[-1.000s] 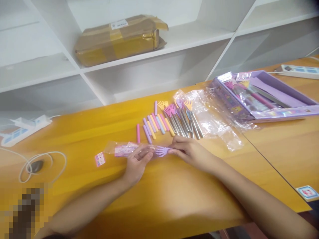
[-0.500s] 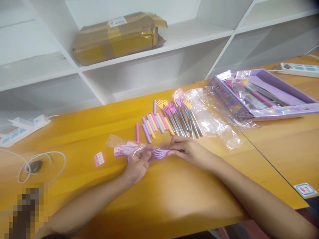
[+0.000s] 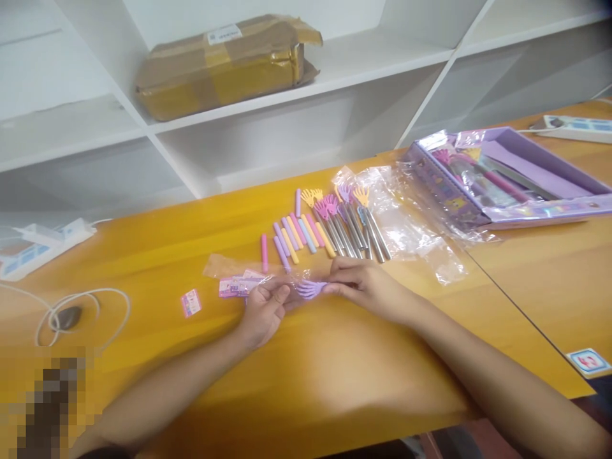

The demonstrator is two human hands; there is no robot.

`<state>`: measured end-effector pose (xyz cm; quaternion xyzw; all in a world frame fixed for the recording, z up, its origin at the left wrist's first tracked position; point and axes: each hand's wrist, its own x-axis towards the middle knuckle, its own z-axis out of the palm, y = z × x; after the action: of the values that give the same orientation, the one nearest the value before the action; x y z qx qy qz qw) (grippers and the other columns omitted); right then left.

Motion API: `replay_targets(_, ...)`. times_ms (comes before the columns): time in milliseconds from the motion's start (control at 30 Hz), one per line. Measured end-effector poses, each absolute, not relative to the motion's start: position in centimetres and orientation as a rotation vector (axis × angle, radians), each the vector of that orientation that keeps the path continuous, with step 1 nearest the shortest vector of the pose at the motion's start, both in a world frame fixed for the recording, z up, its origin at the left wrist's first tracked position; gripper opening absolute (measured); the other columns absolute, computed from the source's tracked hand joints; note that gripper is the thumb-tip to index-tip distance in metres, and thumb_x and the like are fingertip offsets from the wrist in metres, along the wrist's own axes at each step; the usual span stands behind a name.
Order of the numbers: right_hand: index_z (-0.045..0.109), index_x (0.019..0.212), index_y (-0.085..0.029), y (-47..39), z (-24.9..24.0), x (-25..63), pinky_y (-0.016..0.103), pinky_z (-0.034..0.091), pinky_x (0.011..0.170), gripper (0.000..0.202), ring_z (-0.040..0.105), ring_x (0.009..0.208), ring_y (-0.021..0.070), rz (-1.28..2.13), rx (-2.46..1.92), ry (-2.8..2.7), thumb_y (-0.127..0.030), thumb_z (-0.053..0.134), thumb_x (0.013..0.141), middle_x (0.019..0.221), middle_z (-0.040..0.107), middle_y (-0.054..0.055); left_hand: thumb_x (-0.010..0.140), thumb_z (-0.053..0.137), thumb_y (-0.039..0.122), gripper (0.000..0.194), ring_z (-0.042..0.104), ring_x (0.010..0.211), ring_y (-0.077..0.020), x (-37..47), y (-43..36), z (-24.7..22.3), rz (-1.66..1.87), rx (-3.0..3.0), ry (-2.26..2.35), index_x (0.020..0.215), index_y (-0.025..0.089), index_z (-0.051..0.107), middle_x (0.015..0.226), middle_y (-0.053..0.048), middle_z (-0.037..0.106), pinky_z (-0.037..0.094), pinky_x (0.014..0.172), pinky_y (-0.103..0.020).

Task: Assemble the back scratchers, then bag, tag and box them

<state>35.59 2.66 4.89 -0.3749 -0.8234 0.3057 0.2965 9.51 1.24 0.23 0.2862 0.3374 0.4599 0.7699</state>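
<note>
My left hand (image 3: 265, 312) is closed, thumb against fingers, on a clear plastic bag (image 3: 229, 262) that stretches out to its left. A purple hand-shaped back scratcher (image 3: 310, 290) lies between my two hands, its spread claws pointing at the left one. My right hand (image 3: 366, 287) pinches it just behind the claws; the rest of it is hidden. Small printed cards (image 3: 233, 286) lie beside and under the bag. Behind my hands are several back scratchers (image 3: 347, 220) with metal rods and yellow, pink and purple heads. Pastel handle sleeves (image 3: 291, 236) lie left of them.
A purple open box (image 3: 540, 220) with more scratchers stands at the right, with clear wrappers (image 3: 415, 236) beside it. One loose card (image 3: 191, 303) lies at left. Power strips (image 3: 48, 248) and a coiled cable (image 3: 127, 312) are on the table. A taped carton (image 3: 224, 76) sits on the shelf.
The purple back scratcher head and my right hand have shifted very slightly to the right, away from my left hand. Both hands keep their grips.
</note>
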Motion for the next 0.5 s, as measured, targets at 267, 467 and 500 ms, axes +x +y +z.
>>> replay_targets(267,0.082,0.098,-0.018,2.8,4.9,35.92,0.026,0.048,0.071,0.045,0.062,0.075,0.0141,0.93,-1.053,-2.156,-0.051,0.055,0.111,0.083,0.063,0.004,0.084,0.091,0.037,0.031,0.081,0.106,-0.0303,9.5,1.1,-0.06,0.991,0.666,0.72,0.101,0.015,0.078,0.103,-0.009,0.084,0.06,0.109,-0.061)
replay_targets(467,0.081,0.094,-0.017,2.6,4.24,35.26,0.027,0.047,0.072,0.048,0.062,0.076,0.0146,0.938,-1.074,-2.129,-0.052,0.053,0.111,0.085,0.063,0.005,0.086,0.091,0.036,0.028,0.081,0.106,-0.029,9.57,1.08,0.04,0.99,0.666,0.683,0.102,0.016,0.079,0.104,-0.008,0.084,0.059,0.11,-0.062)
replay_targets(500,0.081,0.093,-0.017,2.59,4.16,35.22,0.027,0.047,0.072,0.047,0.062,0.076,0.0144,0.928,-1.079,-2.127,-0.051,0.054,0.111,0.085,0.063,0.005,0.086,0.091,0.036,0.028,0.081,0.106,-0.0285,9.59,1.08,-0.02,0.994,0.672,0.679,0.102,0.017,0.079,0.104,-0.008,0.084,0.06,0.11,-0.061)
